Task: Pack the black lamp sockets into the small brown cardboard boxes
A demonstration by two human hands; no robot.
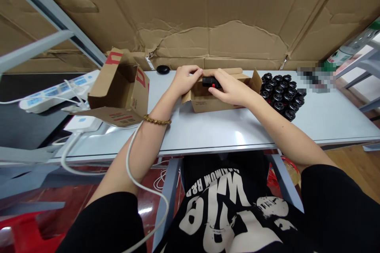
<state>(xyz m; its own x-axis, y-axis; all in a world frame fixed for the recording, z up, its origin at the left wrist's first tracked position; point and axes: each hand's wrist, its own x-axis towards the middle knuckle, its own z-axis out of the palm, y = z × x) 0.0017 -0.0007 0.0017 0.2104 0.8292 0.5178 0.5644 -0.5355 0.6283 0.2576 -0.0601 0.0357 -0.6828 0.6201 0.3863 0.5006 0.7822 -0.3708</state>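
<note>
black part (211, 82), red detail | held over | brown cardboard box (208, 106), open

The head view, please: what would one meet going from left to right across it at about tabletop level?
White power strip, larger open carton, round black object, left hand, right hand, cluster of black parts, bottle.

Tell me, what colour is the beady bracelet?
The bracelet is golden brown, and it shows best in the head view.
</note>
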